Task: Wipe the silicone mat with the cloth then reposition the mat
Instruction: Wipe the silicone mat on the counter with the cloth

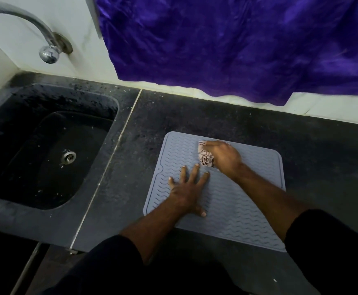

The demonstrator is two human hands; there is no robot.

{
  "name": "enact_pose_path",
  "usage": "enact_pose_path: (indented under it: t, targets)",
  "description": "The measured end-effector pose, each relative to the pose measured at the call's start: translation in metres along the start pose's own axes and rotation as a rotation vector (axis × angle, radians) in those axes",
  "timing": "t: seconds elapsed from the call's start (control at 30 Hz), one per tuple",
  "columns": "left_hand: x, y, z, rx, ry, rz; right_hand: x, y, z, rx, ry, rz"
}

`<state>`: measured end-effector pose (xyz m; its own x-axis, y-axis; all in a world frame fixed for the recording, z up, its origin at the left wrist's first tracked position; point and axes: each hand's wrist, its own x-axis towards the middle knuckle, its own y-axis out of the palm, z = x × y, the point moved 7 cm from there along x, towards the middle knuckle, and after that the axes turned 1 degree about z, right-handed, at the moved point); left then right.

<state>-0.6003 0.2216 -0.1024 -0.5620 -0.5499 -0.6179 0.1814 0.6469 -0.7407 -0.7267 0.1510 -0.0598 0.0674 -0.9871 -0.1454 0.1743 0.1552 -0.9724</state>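
Note:
A grey-blue silicone mat (233,209) with a wavy ribbed surface lies flat on the dark stone counter (152,124), right of the sink. My right hand (222,156) grips a bunched pale cloth (204,158) with dark markings and presses it on the mat's far middle part. My left hand (188,190) lies flat with fingers spread on the mat's left half, just in front of the cloth. Most of the cloth is hidden under my right hand.
A black sink (46,145) with a metal drain (68,156) sits to the left, under a chrome tap (46,45). A purple curtain (237,43) hangs over the white tiled wall behind the counter. The counter's front edge runs just below the mat.

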Motion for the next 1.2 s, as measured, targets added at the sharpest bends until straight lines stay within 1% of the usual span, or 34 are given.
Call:
enact_pose_path:
  t: [0.17, 0.33, 0.4, 0.47, 0.53, 0.6, 0.7, 0.8, 0.87, 0.93, 0.97, 1.03, 1.13, 1.2]
  targets:
    - [-0.005, -0.008, 0.011, -0.028, -0.006, -0.046, -0.003, -0.003, -0.008, 0.027, 0.050, 0.044]
    - [-0.012, -0.006, 0.026, -0.010, -0.048, 0.011, 0.014, -0.011, 0.009, 0.029, 0.104, 0.004]
    - [-0.012, -0.007, 0.025, -0.016, -0.050, 0.023, 0.024, -0.018, 0.025, 0.072, 0.030, -0.045]
    - [-0.012, -0.007, 0.023, -0.024, -0.053, 0.032, 0.032, -0.016, 0.044, 0.090, -0.057, -0.036]
    - [-0.012, -0.007, 0.023, -0.020, -0.059, 0.034, 0.034, -0.004, 0.056, 0.038, -0.090, 0.014]
    - [-0.013, -0.008, 0.023, -0.009, -0.067, 0.032, 0.030, 0.004, 0.054, -0.033, -0.094, 0.017]
    - [-0.016, -0.012, 0.023, -0.008, -0.064, 0.025, 0.027, 0.000, 0.038, -0.045, -0.033, 0.007]
    - [-0.019, -0.014, 0.022, -0.015, -0.066, 0.022, 0.027, -0.005, 0.026, -0.063, 0.106, 0.061]
    - [-0.020, -0.015, 0.021, -0.020, -0.068, 0.022, 0.031, -0.012, 0.029, -0.036, 0.140, 0.021]
    - [-0.021, -0.016, 0.020, -0.028, -0.068, 0.025, 0.037, -0.015, 0.042, 0.029, 0.070, -0.040]
    - [-0.021, -0.016, 0.020, -0.031, -0.069, 0.025, 0.040, -0.013, 0.052, 0.046, 0.004, -0.043]
    - [-0.020, -0.015, 0.020, -0.030, -0.074, 0.028, 0.042, -0.002, 0.068, 0.031, -0.094, 0.005]
    - [-0.018, -0.014, 0.021, -0.022, -0.084, 0.030, 0.039, 0.009, 0.062, -0.009, -0.100, 0.009]
    - [-0.017, -0.013, 0.022, -0.018, -0.085, 0.029, 0.035, 0.009, 0.051, -0.085, -0.107, 0.013]
